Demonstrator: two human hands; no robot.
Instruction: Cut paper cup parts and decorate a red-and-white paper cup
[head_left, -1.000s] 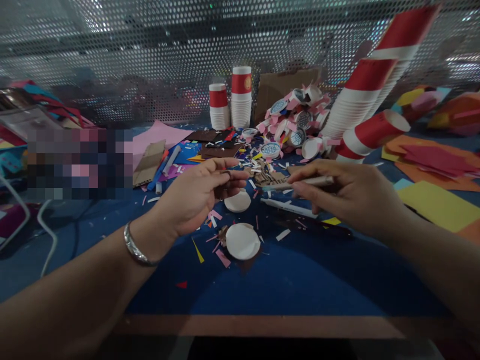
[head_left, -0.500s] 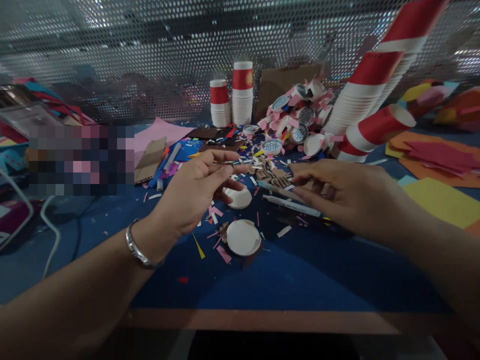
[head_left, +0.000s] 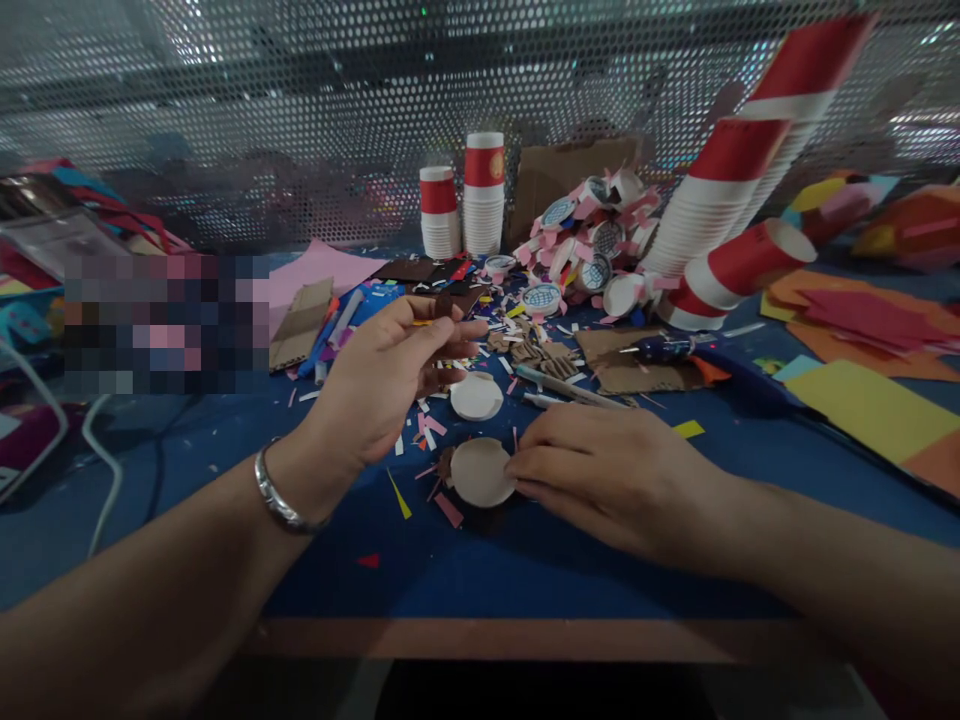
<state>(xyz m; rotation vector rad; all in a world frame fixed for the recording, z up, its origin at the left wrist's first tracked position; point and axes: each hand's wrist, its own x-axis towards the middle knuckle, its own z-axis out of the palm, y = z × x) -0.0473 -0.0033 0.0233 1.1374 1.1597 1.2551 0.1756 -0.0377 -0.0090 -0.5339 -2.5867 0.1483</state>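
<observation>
My left hand (head_left: 382,372) pinches a small dark piece (head_left: 445,305), while my right hand (head_left: 611,480), fingers drawn narrow, meets the right edge of the nearer white disc (head_left: 480,475), apparently to leave its face uncovered; whether it grips, I cannot tell. Paper scraps (head_left: 449,509) crowd the disc, with pens (head_left: 562,386) just beyond my right hand and leaning cups (head_left: 724,185) farther off.

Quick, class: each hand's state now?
Left hand: partly curled; contents cannot be told.
Right hand: curled, touching the edge of the nearer white disc; grip unclear.
</observation>
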